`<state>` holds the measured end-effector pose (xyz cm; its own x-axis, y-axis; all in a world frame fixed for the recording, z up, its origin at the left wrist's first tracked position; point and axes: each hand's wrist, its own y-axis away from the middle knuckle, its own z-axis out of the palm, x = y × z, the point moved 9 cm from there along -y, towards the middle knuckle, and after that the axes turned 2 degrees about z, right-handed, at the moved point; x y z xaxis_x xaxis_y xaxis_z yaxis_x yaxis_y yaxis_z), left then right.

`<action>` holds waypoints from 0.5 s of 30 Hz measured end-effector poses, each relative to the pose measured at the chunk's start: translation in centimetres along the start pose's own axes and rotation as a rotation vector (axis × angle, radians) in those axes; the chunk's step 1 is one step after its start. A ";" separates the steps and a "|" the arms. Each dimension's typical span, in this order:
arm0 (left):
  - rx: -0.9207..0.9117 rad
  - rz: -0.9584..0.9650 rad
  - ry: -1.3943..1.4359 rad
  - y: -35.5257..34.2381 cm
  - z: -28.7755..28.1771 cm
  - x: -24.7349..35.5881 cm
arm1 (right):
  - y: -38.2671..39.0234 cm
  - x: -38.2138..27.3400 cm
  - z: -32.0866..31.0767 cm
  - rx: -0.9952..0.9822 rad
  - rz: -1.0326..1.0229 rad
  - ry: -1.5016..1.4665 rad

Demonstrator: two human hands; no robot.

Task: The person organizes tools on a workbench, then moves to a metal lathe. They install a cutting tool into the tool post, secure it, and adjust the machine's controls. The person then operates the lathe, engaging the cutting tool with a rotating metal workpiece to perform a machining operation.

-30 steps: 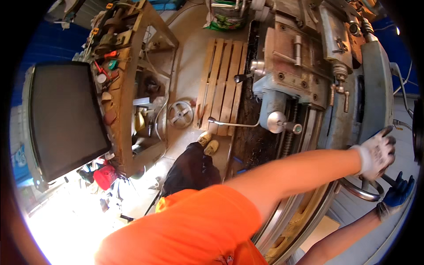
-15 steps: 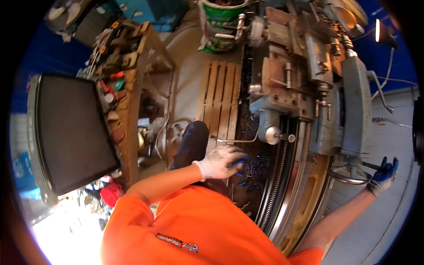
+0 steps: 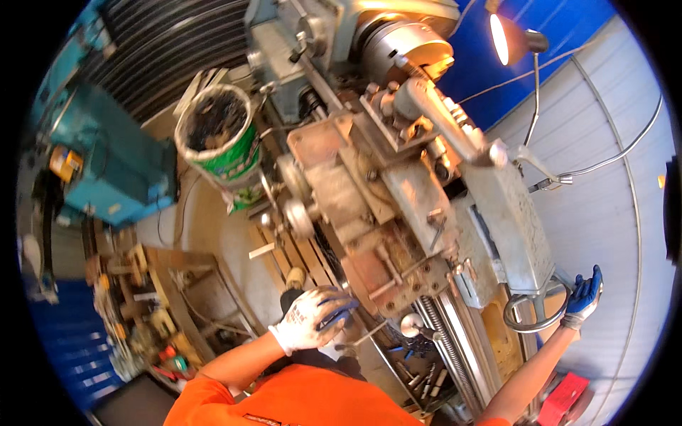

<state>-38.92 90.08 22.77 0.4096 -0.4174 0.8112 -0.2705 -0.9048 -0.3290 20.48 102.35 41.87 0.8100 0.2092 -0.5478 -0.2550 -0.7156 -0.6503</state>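
My right hand [image 3: 584,299], in a white glove with a blue palm, is closed at the outer side of a metal handwheel [image 3: 513,319] on the end of the lathe's grey tailstock [image 3: 508,227]. Its fingers partly hide the grip there. Left of the lathe carriage [image 3: 376,280], my gloved left hand [image 3: 312,321] hovers in front of my body. The fingers of that hand are loosely bent and apart, with nothing visible in them. Close to it, a crank lever with a round hub [image 3: 412,325] sticks out from the carriage.
A chuck [image 3: 405,50] sits at the lathe's far end under a lit lamp [image 3: 501,39]. Dark metal chips fill a green-and-white bag [image 3: 231,153]. A cluttered wooden bench [image 3: 160,284] stands at left, a wooden slatted platform [image 3: 270,259] lies on the floor, and a red box [image 3: 563,400] is at lower right.
The view has swung up and toward the chuck end, bringing the chuck and lamp fully in. My right hand remains at the handwheel; my left hand stays raised in front of my body.
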 end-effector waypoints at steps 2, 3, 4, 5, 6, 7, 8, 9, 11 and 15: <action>-0.049 0.028 0.049 -2.9 -3.1 -1.1 | 0.2 1.9 -1.5 0.009 0.049 0.037; -0.088 0.022 0.060 -4.2 -4.2 -1.8 | 0.3 3.2 -1.9 0.035 0.144 -0.062; -0.125 0.015 0.071 -5.4 -5.3 -2.4 | 0.5 3.7 -2.3 0.055 0.157 -0.042; -0.161 0.010 0.073 -6.6 -6.4 -3.1 | 0.7 3.7 -2.1 0.090 0.208 -0.120; -0.171 -0.022 0.058 -7.1 -6.9 -4.3 | 0.8 3.7 -2.1 0.124 0.256 -0.196; -0.169 -0.034 0.027 -7.8 -7.5 -5.3 | 0.3 2.2 -1.9 0.114 0.138 0.014; -0.167 -0.046 -0.009 -8.5 -8.0 -6.3 | 0.1 0.2 -1.0 0.099 0.024 0.219; -0.160 -0.060 -0.040 -8.9 -8.3 -7.5 | 0.1 -1.6 -0.1 0.074 -0.094 0.428; -0.152 -0.005 -0.088 -9.8 -8.6 -9.5 | 0.1 0.6 -1.6 0.096 0.084 0.236; -0.254 -0.047 -0.085 -11.0 -8.5 -12.2 | 1.7 5.2 -1.9 0.351 0.596 -0.476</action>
<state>-48.34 105.85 20.60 0.4956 -0.3909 0.7757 -0.4546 -0.8776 -0.1518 25.29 101.00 38.93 0.1986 0.1768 -0.9640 -0.7832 -0.5626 -0.2645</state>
